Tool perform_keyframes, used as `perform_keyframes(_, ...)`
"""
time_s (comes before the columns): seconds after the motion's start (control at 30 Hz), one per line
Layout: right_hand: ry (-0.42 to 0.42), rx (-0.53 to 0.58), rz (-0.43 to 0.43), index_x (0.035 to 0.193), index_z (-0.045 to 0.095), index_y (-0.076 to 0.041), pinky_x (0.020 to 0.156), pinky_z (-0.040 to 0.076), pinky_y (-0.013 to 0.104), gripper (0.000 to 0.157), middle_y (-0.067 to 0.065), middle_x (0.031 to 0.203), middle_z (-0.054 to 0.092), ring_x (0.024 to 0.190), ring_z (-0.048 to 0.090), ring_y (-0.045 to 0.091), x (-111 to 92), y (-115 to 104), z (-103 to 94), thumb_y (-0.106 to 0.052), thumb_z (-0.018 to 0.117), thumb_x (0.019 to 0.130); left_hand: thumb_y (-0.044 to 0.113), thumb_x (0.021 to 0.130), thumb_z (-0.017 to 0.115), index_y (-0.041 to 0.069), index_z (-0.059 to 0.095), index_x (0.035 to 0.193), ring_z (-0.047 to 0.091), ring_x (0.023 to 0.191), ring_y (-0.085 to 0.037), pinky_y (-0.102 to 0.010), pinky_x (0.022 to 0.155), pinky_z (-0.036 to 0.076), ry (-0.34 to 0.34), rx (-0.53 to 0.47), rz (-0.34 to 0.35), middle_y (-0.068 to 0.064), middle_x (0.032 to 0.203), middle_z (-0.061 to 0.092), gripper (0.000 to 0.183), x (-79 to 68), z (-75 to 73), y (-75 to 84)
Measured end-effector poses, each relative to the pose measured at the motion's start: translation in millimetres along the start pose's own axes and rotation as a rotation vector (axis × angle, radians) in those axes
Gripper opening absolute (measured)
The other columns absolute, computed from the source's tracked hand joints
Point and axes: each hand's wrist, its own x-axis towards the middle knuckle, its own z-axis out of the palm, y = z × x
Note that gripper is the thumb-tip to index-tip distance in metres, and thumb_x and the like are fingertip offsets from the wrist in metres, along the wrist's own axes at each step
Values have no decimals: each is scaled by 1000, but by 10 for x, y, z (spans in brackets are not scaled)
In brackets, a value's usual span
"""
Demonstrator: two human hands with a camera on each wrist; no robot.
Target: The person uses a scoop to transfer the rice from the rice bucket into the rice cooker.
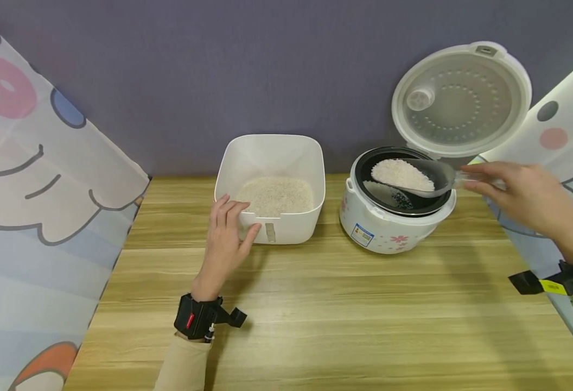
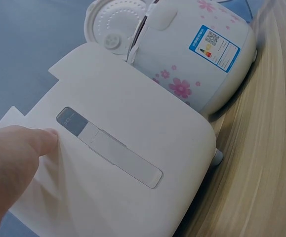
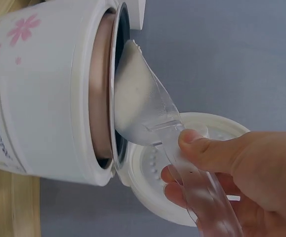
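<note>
A clear plastic scoop (image 1: 443, 176) heaped with white rice (image 1: 402, 175) is tilted over the mouth of the rice cooker (image 1: 389, 233). My right hand (image 1: 526, 195) grips its handle, thumb on top in the right wrist view. Inside the cooker's dark inner pot (image 1: 413, 206) some white rice lies at the bottom. On the left, my left hand (image 1: 228, 233) pinches the front rim of a white rice bin (image 1: 296, 228), fingers over the edge and thumb on the outer wall (image 2: 46, 140) near a clear window strip. Loose rice (image 1: 279, 195) covers the bin's floor.
The cooker's lid (image 1: 462, 100) stands raised behind it, against the grey backdrop (image 1: 267, 70). Bin and cooker stand side by side near the back of the wooden table (image 1: 316, 315). Printed cartoon curtains (image 1: 27, 217) hang along both sides.
</note>
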Motion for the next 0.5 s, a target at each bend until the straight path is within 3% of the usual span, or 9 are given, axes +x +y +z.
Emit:
perform_keyframes(0.17,82,-94,-107,118,72,3,52,49,55,30,28,97,74,62,65,42,-31,59,-42,-21,66,102,41,107,53,-1,51,132,39,137,-47,-51,127,22,5,-2,1,-22,126,50,50,-6,3,-5)
perform_keyframes(0.27,118,-126,-118,117,72,2,68,47,57,31,29,102,73,72,67,48,-51,73,-39,-24,63,104,41,107,52,-1,52,132,39,136,-47,-51,127,22,9,0,2,-21,126,50,49,-7,4,-7)
perform_keyframes(0.37,146,-140,-112,116,72,1,79,38,60,31,30,107,72,85,67,51,-64,77,-25,-26,60,105,41,107,53,-1,52,132,39,137,-47,-51,127,22,8,2,3,-21,127,50,48,-2,-1,1)
perform_keyframes(0.5,223,-159,-169,112,72,0,74,33,57,70,29,104,72,84,66,49,-39,92,-12,-58,34,108,40,107,54,-1,52,132,40,136,-48,-50,127,23,7,0,3,-21,127,50,48,4,-6,3)
